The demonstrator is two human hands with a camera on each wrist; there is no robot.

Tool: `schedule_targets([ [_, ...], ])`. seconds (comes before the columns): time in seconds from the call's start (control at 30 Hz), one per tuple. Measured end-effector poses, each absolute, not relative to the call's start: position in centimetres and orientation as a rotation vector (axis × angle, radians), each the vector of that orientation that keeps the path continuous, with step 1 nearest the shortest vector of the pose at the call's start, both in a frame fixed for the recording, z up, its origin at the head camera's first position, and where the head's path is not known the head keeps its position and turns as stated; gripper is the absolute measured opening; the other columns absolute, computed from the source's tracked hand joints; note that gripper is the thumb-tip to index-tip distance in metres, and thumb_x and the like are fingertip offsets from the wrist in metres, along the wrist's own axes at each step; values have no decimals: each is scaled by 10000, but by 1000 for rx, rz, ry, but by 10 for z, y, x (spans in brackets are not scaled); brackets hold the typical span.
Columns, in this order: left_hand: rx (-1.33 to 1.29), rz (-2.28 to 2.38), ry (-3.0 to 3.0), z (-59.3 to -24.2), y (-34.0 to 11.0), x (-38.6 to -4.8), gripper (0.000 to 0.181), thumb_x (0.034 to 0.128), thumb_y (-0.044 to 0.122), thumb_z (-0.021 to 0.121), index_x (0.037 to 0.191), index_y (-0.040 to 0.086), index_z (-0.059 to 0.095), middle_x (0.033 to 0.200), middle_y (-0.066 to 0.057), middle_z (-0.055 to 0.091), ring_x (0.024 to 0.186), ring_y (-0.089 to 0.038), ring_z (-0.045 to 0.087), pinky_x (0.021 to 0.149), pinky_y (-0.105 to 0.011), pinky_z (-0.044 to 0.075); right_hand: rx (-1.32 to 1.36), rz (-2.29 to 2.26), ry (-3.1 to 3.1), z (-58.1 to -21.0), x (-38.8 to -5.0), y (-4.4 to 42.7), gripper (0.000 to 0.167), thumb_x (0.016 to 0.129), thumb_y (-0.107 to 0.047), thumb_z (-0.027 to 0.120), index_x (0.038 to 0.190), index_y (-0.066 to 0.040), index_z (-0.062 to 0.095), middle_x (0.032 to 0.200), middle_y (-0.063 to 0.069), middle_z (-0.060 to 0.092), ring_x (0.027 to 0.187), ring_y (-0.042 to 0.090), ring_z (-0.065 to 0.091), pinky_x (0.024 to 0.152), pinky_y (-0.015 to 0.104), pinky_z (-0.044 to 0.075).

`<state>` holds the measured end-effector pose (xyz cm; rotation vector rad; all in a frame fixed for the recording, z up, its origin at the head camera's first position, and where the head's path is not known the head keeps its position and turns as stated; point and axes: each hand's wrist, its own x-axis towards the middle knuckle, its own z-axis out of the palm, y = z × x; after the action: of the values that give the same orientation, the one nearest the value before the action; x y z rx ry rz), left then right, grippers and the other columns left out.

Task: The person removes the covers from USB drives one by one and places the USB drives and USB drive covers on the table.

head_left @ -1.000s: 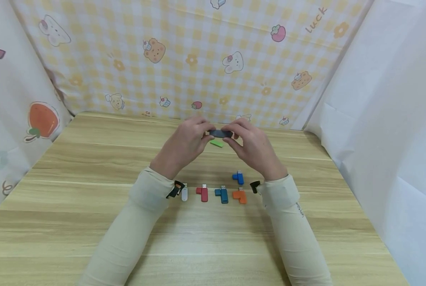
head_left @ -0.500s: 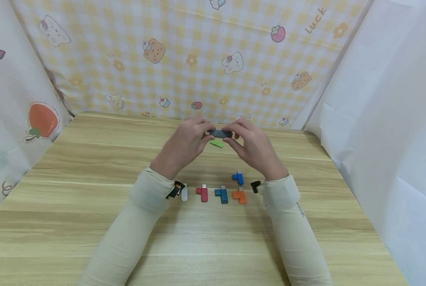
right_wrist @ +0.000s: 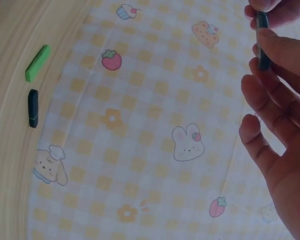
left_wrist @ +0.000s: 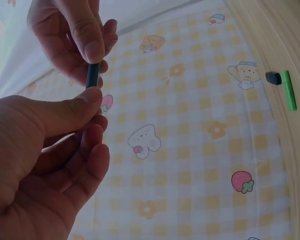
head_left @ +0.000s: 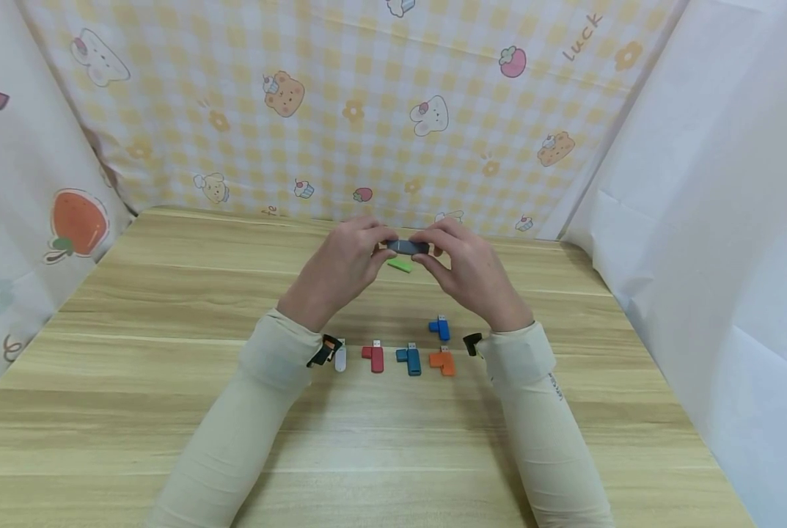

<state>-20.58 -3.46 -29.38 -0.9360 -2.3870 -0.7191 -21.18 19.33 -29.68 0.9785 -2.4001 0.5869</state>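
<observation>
On the left I see the person's left hand (head_left: 337, 268), thumb and fingers pinching one end of a slim, dark, oblong stick (head_left: 405, 247), above the wood-grain worktop (head_left: 380, 444). Along the worktop from the left lie a white, rounded USB stick (head_left: 341, 359), an L-shaped red USB stick (head_left: 377, 359), a flat, bright-green bar (head_left: 400, 265) farther back, a teal USB stick (head_left: 414, 361), then an orange USB stick (head_left: 447, 363) with a blue USB stick (head_left: 444, 328) just behind it. Rightmost, the right hand (head_left: 477, 275) pinches the dark stick's other end.
</observation>
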Motion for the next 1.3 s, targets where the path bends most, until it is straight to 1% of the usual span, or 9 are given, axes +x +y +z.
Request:
schedule_targets([
  [0.27,-941,-726,-2391,-294,-36,-207,178,977,41,790,1133,-44,792,1086,-166,770,950,-286,740,847,-348,659,987,571,-2405,-297,-213,193,256,966,-146,827,1192,-35,782,1116,101,714,904,233,678,787,335,620],
  [0.5,-935,-738,-2397,-294,-35,-207,189,978,50,791,1141,-46,793,1091,-166,776,952,-285,741,850,-354,660,980,582,-2419,-296,-213,194,252,958,-115,832,1191,-36,782,1110,100,708,906,237,670,783,342,615],
  [0.73,-927,-761,-2409,-292,-36,-206,191,979,53,791,1144,-43,794,1091,-163,778,936,-277,734,836,-351,660,977,574,-2430,-295,-212,194,254,970,-140,824,1200,-42,781,1104,96,708,907,236,670,782,342,612],
  [1.03,-923,-772,-2420,-292,-36,-207,185,978,52,792,1139,-39,795,1089,-163,778,901,-261,732,811,-343,662,977,583,-2433,-296,-213,194,254,963,-119,829,1199,-39,781,1113,98,710,910,247,671,782,348,611],
  [1.3,-922,-775,-2434,-291,-37,-206,191,983,54,787,1151,-39,794,1113,-163,778,928,-268,741,834,-347,664,989,594,-2428,-295,-213,196,257,969,-117,822,1204,-25,775,1130,110,714,920,251,678,800,361,613],
])
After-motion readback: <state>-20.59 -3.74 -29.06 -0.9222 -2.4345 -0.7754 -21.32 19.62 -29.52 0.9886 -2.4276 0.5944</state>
